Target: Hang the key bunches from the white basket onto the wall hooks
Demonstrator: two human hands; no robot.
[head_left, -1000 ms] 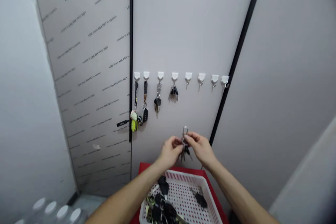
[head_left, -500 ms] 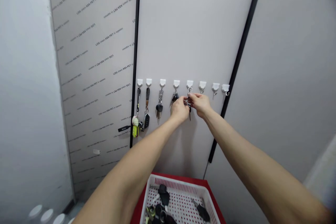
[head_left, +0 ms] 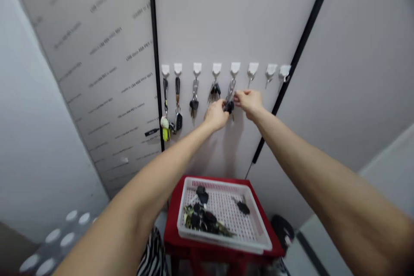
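A row of white wall hooks (head_left: pixel 252 68) runs across a grey panel. The four leftmost carry key bunches (head_left: pixel 194 99). A further key bunch (head_left: pixel 230 97) hangs by its metal clip from the fifth hook (head_left: pixel 235 68). My left hand (head_left: pixel 215 114) is closed around the black keys at the bottom of that bunch. My right hand (head_left: pixel 248 101) pinches the bunch from the right, just below the clip. Three hooks to the right are bare.
Below stands a red stool (head_left: pixel 174 228) with a white perforated basket (head_left: pixel 258 233) holding several black keys (head_left: pixel 202 217). White bottle caps (head_left: pixel 58 239) show at the lower left. A black strip (head_left: pixel 304 39) runs down the wall right of the hooks.
Both hands rose from above the basket to the hook row with the key bunch. Its clip now hangs on the fifth hook. The camera view has shifted.
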